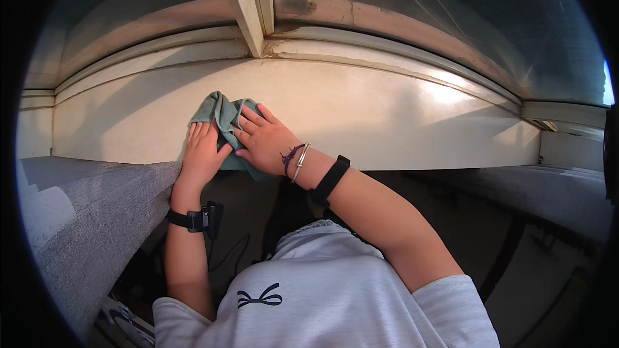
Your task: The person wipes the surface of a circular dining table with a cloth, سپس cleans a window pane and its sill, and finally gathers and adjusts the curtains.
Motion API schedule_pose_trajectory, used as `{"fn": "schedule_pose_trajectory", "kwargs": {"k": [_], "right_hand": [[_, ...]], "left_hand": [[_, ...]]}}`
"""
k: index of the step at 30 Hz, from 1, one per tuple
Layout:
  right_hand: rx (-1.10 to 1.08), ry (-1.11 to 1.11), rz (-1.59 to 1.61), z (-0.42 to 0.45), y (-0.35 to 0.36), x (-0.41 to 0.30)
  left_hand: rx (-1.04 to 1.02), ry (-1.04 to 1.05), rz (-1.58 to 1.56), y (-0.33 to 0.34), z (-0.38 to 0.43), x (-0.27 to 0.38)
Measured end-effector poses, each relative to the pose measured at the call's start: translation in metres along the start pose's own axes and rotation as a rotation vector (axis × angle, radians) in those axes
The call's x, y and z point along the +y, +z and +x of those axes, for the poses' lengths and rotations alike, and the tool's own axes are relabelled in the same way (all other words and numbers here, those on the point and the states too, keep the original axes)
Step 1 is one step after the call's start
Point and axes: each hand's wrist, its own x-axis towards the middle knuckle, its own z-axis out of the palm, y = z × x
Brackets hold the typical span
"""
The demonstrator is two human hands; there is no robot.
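A crumpled green cloth (224, 111) lies on the pale windowsill (348, 106), its lower edge hanging over the sill's front. My left hand (202, 147) rests on the cloth's left part, fingers pointing to the window and thumb towards the right. From the right, my right hand (266, 140) lies over the cloth's right part, its fingers slightly spread and pointing up and left. Both hands are palm down, close beside each other. Whether any finger grips a fold cannot be told, as the palms are hidden.
Behind the sill runs a stained window frame (319, 50) with an upright mullion (244, 5) between glass panes (425, 5). Grey textured fabric (111, 203) reaches the sill's left front. Dark cables (237, 251) hang below, beside my left forearm.
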Motion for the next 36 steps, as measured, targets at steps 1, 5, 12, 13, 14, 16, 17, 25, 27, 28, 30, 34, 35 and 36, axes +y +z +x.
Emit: {"fn": "schedule_pose_trajectory", "kwargs": {"k": [1, 5, 12, 13, 14, 16, 17, 25, 27, 28, 30, 34, 35, 36], "right_hand": [[0.011, 0.012, -0.009, 0.002, 0.001, 0.001], [0.072, 0.066, -0.005, -0.027, -0.004, 0.010], [0.124, 0.097, -0.015, -0.128, -0.026, 0.051], [0.130, 0.121, 0.001, -0.142, -0.033, 0.058], [0.161, 0.136, -0.005, -0.152, -0.041, 0.067], [0.170, 0.182, -0.014, -0.180, -0.057, 0.091], [0.183, 0.232, -0.004, -0.198, -0.066, 0.107], [0.331, 0.501, -0.055, -0.377, -0.153, 0.259], [0.280, 0.614, -0.072, -0.431, -0.173, 0.279], [0.323, 0.633, -0.077, -0.454, -0.177, 0.286], [0.369, 0.678, -0.057, -0.500, -0.182, 0.288], [0.314, 0.695, 0.009, -0.555, -0.182, 0.257], [0.278, 0.708, 0.006, -0.558, -0.183, 0.245], [0.245, 0.717, 0.006, -0.559, -0.183, 0.236]], "left_hand": [[0.015, 0.028, 0.034, 0.000, 0.007, -0.002], [-0.002, -0.019, 0.089, 0.011, 0.011, 0.016], [-0.034, -0.005, 0.062, 0.050, 0.000, 0.086], [-0.073, -0.044, 0.014, 0.051, 0.001, 0.101], [-0.069, 0.014, 0.058, 0.055, 0.004, 0.108], [-0.175, 0.049, 0.059, 0.052, 0.020, 0.151], [-0.233, 0.059, 0.051, 0.051, 0.029, 0.177], [-0.362, 0.373, 0.131, 0.128, 0.127, 0.396], [-0.371, 0.493, 0.094, 0.146, 0.142, 0.447], [-0.363, 0.562, 0.102, 0.157, 0.145, 0.470], [-0.273, 0.692, 0.046, 0.182, 0.140, 0.508], [-0.211, 0.822, -0.044, 0.208, 0.115, 0.533], [-0.191, 0.848, -0.076, 0.208, 0.109, 0.531], [-0.185, 0.840, -0.087, 0.207, 0.103, 0.526]]}}
